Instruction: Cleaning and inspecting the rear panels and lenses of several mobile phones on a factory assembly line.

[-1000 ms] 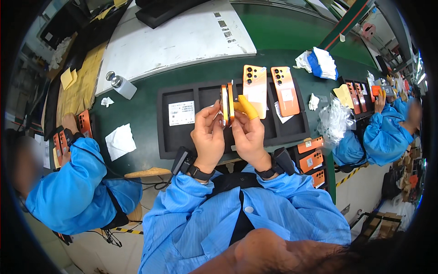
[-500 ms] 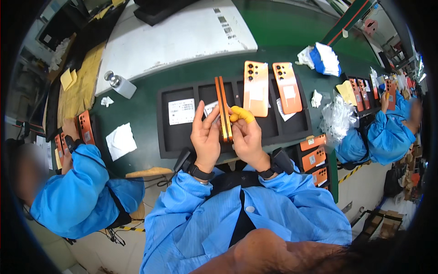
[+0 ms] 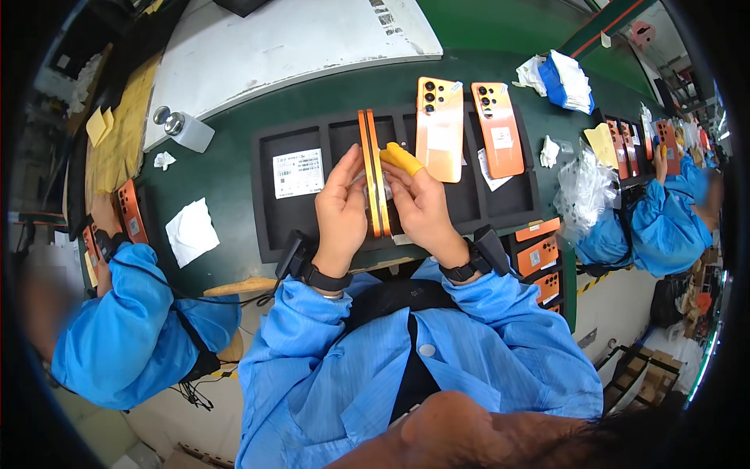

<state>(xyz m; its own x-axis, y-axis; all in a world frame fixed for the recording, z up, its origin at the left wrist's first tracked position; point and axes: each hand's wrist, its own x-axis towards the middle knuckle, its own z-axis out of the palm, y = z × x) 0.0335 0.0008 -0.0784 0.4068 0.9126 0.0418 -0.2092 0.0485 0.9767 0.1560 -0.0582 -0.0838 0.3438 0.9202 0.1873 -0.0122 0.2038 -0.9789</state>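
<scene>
Abv tray (image 3: pixel 293 223), L hand (image 3: pixel 342 205)/R hand (image 3: pixel 426 208) grip clamped on edge-up phones (image 3: pixel 376 172), room L

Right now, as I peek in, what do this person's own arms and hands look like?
The sleeves are loose and blue. Each wrist wears a black strap with a black, boxy device. The right hand has a yellow finger cover; the left hand shows no glove.

Hands (image 3: pixel 341 207) (image 3: pixel 426 209) close together, palms inward
</scene>
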